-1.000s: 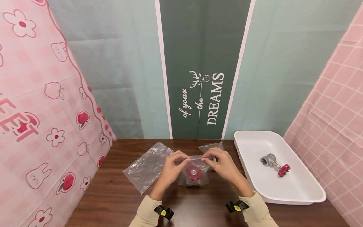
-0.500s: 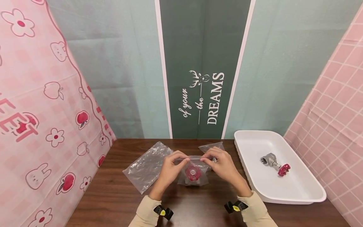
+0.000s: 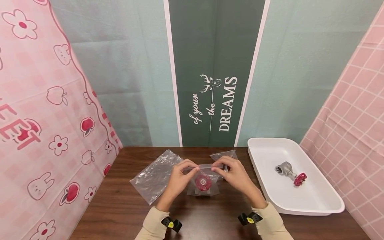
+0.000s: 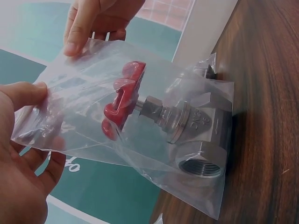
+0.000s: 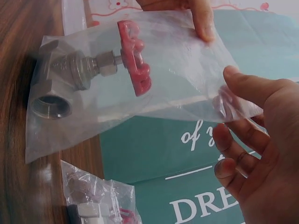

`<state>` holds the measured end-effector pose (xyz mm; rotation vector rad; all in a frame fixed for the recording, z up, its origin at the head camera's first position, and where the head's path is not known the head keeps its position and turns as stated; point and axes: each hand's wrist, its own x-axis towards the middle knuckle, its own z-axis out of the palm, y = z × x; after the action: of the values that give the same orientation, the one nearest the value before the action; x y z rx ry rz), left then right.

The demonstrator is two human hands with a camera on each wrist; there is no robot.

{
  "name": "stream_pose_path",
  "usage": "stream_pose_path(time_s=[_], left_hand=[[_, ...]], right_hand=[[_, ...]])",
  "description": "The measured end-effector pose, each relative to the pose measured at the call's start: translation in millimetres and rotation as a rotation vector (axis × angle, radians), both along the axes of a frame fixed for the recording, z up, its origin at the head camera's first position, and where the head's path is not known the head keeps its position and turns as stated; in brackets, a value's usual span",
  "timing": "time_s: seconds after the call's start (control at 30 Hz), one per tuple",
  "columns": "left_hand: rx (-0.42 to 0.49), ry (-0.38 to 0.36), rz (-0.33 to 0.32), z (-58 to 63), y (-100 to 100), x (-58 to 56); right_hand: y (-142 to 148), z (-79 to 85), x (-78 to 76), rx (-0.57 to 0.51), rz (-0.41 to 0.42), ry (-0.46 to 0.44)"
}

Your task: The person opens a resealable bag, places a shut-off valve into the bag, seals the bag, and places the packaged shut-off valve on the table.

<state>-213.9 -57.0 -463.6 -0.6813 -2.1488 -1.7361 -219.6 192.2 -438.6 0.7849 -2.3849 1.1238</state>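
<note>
A clear plastic bag (image 4: 84, 135) stands on the table with a metal gate valve (image 4: 201, 126) inside, its red handwheel (image 3: 203, 182) facing up. My left hand (image 3: 179, 176) pinches the bag's top edge at its left corner between thumb and fingers. At the right corner my right hand (image 3: 235, 171) pinches the same edge, so the mouth is drawn straight between both hands. In the right wrist view the valve body (image 5: 58, 74) rests at the bag's bottom, its threaded port towards the camera.
A flat clear bag (image 3: 157, 176) lies to the left on the wooden table (image 3: 204, 223). Behind my right hand is another bag (image 5: 100, 200) with a similar red-handled item in it. The white tray (image 3: 312, 205) at right holds a loose valve (image 3: 289, 171).
Both hands stay pinched on the bag's top edge. The bag and the left hand have shifted very slightly left; the other things have kept their places.
</note>
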Motion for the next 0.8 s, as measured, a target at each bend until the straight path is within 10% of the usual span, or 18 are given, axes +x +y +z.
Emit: stream_pose_path(time_s=[0.8], left_hand=[[-0.008,0.024,0.028,-1.9,-8.8,-2.1]], right_hand=[[3.3,-4.7,-3.0,-0.056,0.027,0.096]])
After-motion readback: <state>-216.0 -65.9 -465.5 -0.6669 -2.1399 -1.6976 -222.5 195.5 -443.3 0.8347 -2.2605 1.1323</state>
